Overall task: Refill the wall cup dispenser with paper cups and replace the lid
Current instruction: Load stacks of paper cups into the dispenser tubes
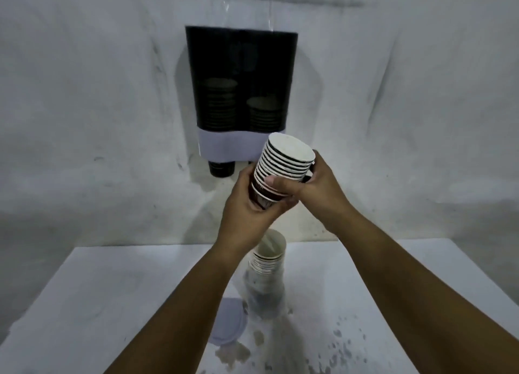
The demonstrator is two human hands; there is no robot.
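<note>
While both hands clasp the paper cup stack [283, 167] — left hand [252, 205] cradling its base, right hand [311, 185] wrapping its side — the wall cup dispenser [241, 78] at 12 o'clock awaits loading; lid [229, 321] on tabletop [84, 303].

Both forearms come up from the bottom edge, left from about 7 o'clock, right from 4 o'clock, and meet just above center. Left hand [247, 205] sits lower, palm turned up, fingers curled around the bottom of the stack of paper cups [280, 171]. Right hand [311, 188] grips the same stack from the 3 o'clock side, thumb laid across the front, fingers wrapped behind.
</note>
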